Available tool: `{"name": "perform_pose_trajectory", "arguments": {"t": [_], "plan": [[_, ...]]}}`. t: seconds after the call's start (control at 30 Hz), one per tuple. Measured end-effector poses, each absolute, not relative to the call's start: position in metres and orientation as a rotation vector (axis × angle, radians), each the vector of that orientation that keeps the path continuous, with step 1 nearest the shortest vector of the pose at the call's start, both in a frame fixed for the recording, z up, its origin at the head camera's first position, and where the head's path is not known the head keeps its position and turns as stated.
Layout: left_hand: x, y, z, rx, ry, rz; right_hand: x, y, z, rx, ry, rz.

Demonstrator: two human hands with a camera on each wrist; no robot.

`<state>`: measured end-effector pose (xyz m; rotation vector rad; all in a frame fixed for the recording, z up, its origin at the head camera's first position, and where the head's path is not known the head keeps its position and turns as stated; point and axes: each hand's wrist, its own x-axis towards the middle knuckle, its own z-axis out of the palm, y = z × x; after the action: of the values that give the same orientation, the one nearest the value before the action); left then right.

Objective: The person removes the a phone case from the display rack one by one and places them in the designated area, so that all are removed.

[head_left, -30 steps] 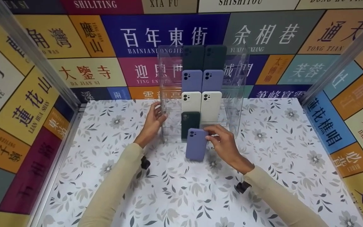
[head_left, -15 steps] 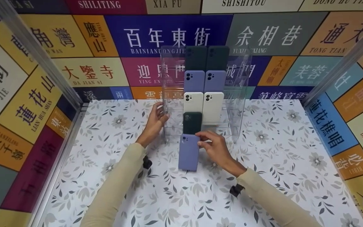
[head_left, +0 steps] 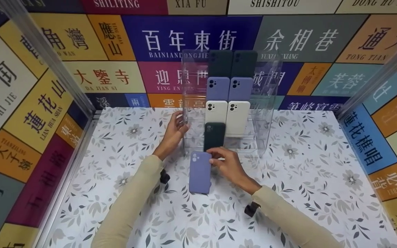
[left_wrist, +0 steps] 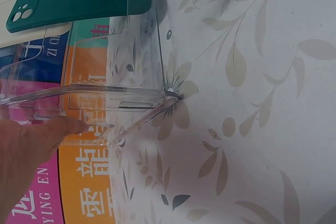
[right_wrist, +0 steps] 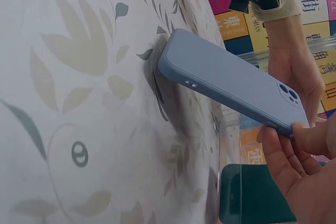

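— where was the held purple case [head_left: 199,176]?
— just left of your right grip [head_left: 228,165], which pinched it near an upper corner, low at the bench [head_left: 167,224]; i couldn't tell whether its bottom end touched.
— what could have gone wrong?
— with so little held, it could have swivelled or slipped. the lower dark green case [head_left: 215,135] stood just beyond your right grip, so a careless lift risked knocking it.
— and the left grip [head_left: 174,133]?
— at the side of the clear stand [head_left: 267,127]; i couldn't tell if it pinched. a hard push there might have shifted the stand.
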<state>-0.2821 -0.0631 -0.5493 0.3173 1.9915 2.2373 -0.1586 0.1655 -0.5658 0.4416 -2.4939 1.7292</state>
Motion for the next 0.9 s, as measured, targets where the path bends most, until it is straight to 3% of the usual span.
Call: {"name": "perform_pose_trajectory", "arguments": {"t": [0.9], "plan": [[-0.284, -0.064, -0.553, 0.299, 2.020, 2.213, -0.176, 0.120, -0.602, 0.397, -2.513, 2.088]]}}
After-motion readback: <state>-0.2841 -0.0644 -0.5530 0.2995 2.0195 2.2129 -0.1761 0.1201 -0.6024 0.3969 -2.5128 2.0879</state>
